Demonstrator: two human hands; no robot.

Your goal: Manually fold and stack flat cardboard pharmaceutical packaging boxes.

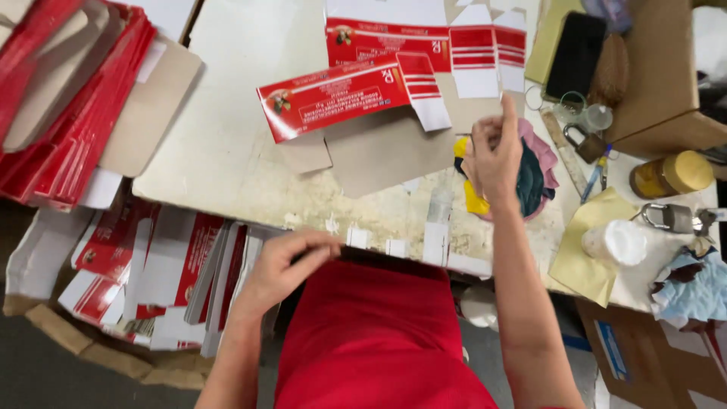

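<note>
- Red-and-white flat carton blanks [344,95] lie unfolded, one overlapping the other, on the bench [227,151], within reach ahead of the person
- Right hand [494,155] is raised over a heap of coloured rags [534,178], fingers pinched together; whether anything is gripped cannot be told
- Left hand [291,261] rests at the near bench edge, fingers curled on a thin folded piece held flat
- Stacked blanks [68,98] at far left and more in a box [151,280] below keep supply close

flat cartons [356,95] on table [227,144] — stacked cartons [64,98] left, padlocks [670,218] right
</note>
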